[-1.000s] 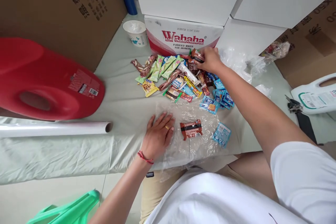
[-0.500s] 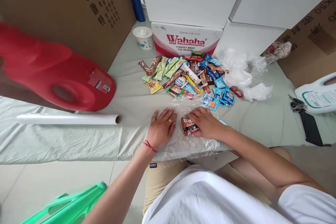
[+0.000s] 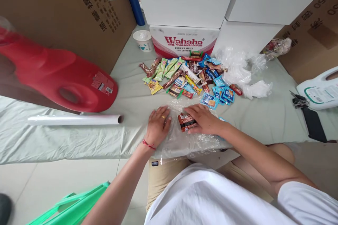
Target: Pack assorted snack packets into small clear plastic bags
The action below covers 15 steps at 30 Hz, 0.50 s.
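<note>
My left hand (image 3: 158, 126) lies flat with fingers apart on the left side of a thin clear plastic bag (image 3: 175, 144). My right hand (image 3: 204, 120) curves over a brown snack packet (image 3: 187, 122), thumb at its near side and fingers at its far side. Part of the packet is hidden under this palm, and whether it lies in or on the bag I cannot tell. Just beyond the hands, blue biscuit packets (image 3: 209, 101) sit at the near edge of a snack pile with green wrappers (image 3: 173, 67), a yellow packet (image 3: 154, 86) and chocolate-coloured bars (image 3: 173, 78).
Crumpled clear bags (image 3: 239, 74) lie right of the pile. A Wahaha carton (image 3: 185, 42) and paper cup (image 3: 144, 41) stand behind. At left are a red jug (image 3: 66, 77) and white roll (image 3: 75, 120); at right, a white bottle (image 3: 322, 93), keys (image 3: 300, 101) and black pouch (image 3: 313, 123).
My left hand has slid slightly left, uncovering more of the clear bag. My right hand stays over the brown packet, which has shifted a little left with it. The view has tilted slightly.
</note>
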### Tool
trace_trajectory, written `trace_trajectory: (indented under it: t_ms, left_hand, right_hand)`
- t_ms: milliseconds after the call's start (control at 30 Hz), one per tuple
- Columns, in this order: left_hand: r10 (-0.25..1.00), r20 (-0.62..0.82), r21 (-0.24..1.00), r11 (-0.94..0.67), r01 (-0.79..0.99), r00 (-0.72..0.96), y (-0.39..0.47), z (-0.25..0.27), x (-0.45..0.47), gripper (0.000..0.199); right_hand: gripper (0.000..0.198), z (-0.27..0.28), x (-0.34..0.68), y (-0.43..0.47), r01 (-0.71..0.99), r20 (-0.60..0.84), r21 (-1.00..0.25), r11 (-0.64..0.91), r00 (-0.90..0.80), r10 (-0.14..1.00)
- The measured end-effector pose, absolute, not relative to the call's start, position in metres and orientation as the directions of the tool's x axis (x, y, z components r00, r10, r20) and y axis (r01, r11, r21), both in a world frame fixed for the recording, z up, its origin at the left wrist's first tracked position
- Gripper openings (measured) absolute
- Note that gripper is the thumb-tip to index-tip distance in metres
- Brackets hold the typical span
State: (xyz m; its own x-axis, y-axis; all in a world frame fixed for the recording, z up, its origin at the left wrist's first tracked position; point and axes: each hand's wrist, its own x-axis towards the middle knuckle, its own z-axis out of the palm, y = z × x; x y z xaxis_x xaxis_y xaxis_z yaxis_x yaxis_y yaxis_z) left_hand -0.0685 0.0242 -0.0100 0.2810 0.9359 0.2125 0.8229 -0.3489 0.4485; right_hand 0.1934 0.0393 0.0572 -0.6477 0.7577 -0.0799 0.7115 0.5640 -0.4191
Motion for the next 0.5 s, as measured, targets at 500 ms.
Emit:
trace_trajectory:
  t_ms: [500]
  left_hand:
    - [0.736,0.226,0.225,-0.677,0.701,0.638,-0.004,0.009,-0.121,0.071]
  right_hand:
    - [0.02,0.022,0.257,-0.07,0.641,0.249,-0.456,0.617,-0.574,0.78]
